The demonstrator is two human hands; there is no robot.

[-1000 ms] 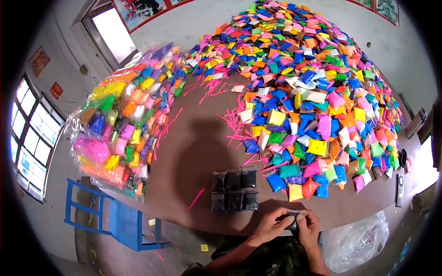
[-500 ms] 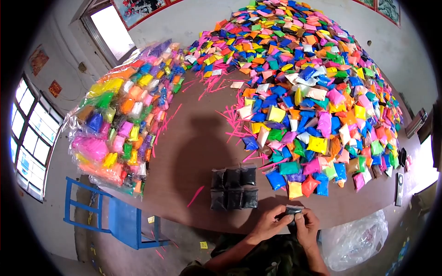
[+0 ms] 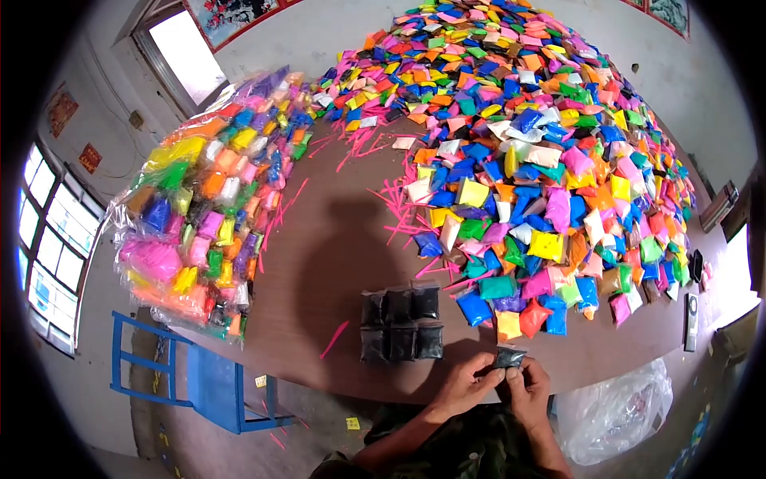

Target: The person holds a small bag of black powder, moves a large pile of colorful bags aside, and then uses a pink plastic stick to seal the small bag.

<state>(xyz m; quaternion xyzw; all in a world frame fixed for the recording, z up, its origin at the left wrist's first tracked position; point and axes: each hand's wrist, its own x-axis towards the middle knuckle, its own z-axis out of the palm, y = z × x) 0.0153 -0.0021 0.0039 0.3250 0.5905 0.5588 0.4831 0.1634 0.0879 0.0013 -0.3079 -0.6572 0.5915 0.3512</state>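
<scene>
At the table's front edge, my left hand (image 3: 467, 385) and my right hand (image 3: 527, 389) pinch a small black packet (image 3: 509, 357) between them, its clear upper edge pointing away from me. Just to the left, several black packets (image 3: 400, 326) lie side by side in two rows on the brown table (image 3: 335, 263). Beyond my hands, a blue packet (image 3: 474, 308), an orange one (image 3: 507, 326) and a red one (image 3: 534, 318) lie at the near edge of a large heap of coloured packets.
Clear bags of coloured packets (image 3: 209, 215) stand at the left. Pink strips (image 3: 391, 209) are scattered on the table. A blue chair (image 3: 214, 383) stands at the front left, a clear plastic bag (image 3: 614, 411) hangs at the front right, and a remote control (image 3: 690, 322) lies at the right.
The black packet now shows more of its dark face between my fingers. My hands have barely moved, and the whole view has shifted slightly.
</scene>
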